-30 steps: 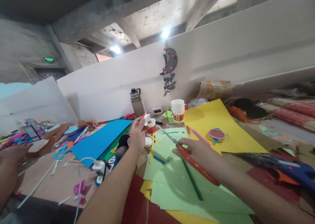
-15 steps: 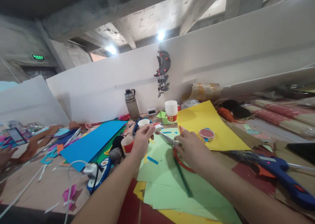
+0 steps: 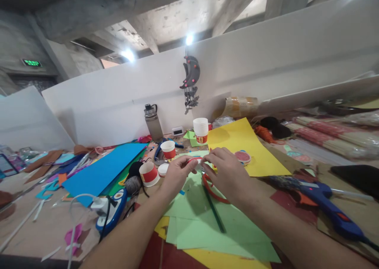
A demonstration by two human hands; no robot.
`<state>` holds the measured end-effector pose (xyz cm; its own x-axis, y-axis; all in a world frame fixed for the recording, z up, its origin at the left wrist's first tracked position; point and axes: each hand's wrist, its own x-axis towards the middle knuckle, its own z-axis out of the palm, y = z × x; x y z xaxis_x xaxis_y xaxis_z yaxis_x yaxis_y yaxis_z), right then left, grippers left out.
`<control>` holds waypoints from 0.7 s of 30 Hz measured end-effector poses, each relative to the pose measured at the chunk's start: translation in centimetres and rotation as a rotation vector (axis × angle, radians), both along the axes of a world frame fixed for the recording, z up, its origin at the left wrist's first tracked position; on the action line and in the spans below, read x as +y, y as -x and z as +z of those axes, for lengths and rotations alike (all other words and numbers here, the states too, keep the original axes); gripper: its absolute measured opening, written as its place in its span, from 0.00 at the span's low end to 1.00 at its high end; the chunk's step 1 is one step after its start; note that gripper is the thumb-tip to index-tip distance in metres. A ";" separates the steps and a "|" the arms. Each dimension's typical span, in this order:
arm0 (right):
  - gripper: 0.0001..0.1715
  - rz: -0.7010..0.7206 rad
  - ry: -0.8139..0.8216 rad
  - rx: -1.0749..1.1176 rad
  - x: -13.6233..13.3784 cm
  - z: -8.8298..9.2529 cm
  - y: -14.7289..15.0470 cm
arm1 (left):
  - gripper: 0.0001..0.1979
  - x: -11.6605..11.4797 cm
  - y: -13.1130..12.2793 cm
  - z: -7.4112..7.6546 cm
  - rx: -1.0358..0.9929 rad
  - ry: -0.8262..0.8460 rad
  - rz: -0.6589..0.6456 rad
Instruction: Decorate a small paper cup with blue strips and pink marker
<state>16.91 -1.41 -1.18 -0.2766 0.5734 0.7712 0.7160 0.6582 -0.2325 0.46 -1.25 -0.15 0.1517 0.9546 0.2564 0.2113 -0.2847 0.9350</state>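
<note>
Between its thumb and fingers my left hand [image 3: 179,173] pinches a small white disc with a red edge [image 3: 195,159], above light green paper sheets [image 3: 204,229]. My right hand [image 3: 226,174] is closed at the right side of the same disc, its fingertips partly hiding it. Under the right hand lie scissors with orange-red handles [image 3: 217,195]; their blades are hidden. A dark green pencil-like stick [image 3: 214,210] rests on the green sheets. A round pink piece [image 3: 242,156] lies on yellow paper [image 3: 237,133] beyond the right hand.
Paper cups [image 3: 149,174], a blue sheet [image 3: 103,170] and a blue-white power strip [image 3: 112,212] are at the left. Stacked cups [image 3: 201,130] and a bottle [image 3: 153,123] stand at the back. A blue glue gun [image 3: 328,204] lies at the right.
The scissors have been lowered from the disc onto the paper and let go. My right hand has moved in to the disc. The view has shifted slightly.
</note>
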 end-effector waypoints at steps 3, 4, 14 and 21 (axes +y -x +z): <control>0.11 -0.012 -0.023 -0.030 0.1 0.0 -0.1 | 0.12 0.0 0.0 -0.1 0.024 -0.004 -0.028; 0.11 -0.018 -0.025 -0.040 0.1 0.0 -0.1 | 0.13 0.0 0.1 -0.2 0.042 -0.012 -0.035; 0.12 0.007 0.153 -0.031 0.3 0.1 -0.1 | 0.08 0.7 0.8 -0.8 0.140 -0.054 -0.107; 0.06 0.182 0.670 0.197 0.5 0.5 -0.8 | 0.07 1.0 2.0 0.0 0.158 0.037 -0.296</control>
<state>17.71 -0.91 -0.67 -0.3048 0.8987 0.3153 0.5116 0.4337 -0.7417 -1.57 -0.24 -0.14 0.4590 0.8713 0.1737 0.2678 -0.3221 0.9080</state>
